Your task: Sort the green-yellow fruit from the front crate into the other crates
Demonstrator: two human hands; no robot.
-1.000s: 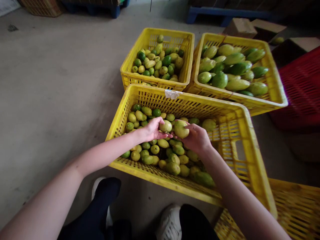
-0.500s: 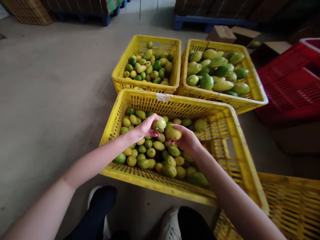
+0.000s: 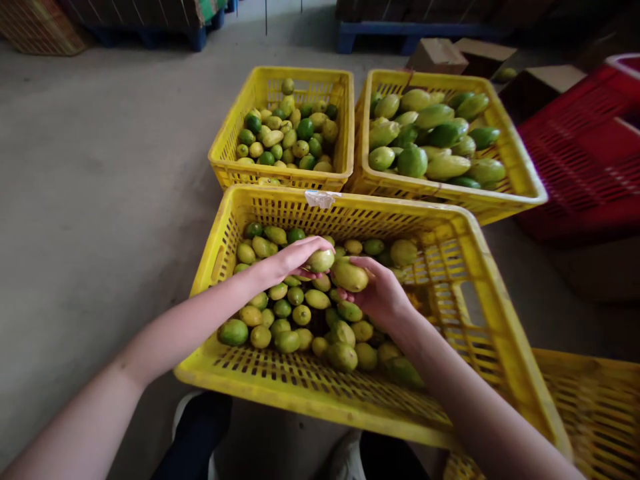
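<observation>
My left hand (image 3: 300, 257) is closed around a pale green lemon (image 3: 321, 261), fingers over its top and thumb side below. Close beside it, my right hand (image 3: 377, 287) grips a larger yellow-green lemon (image 3: 350, 275) from the right. Both hands hover over a big yellow slatted crate (image 3: 500, 303) in front of me. Its floor is spread with many yellow and green lemons (image 3: 317, 299), some of them hidden under my hands and forearms.
Behind stand two yellow crates: a left one (image 3: 235, 133) with small yellow and green lemons, and a right one (image 3: 517, 150) with larger elongated green fruit (image 3: 435, 116). Red crates (image 3: 580, 153) and cardboard boxes (image 3: 437, 57) are at right. Another yellow crate (image 3: 595, 407) lies low right.
The view has shifted slightly, with the near crate looking larger. My left fingers have moved over the top of their lemon. Both hands still hold their lemons.
</observation>
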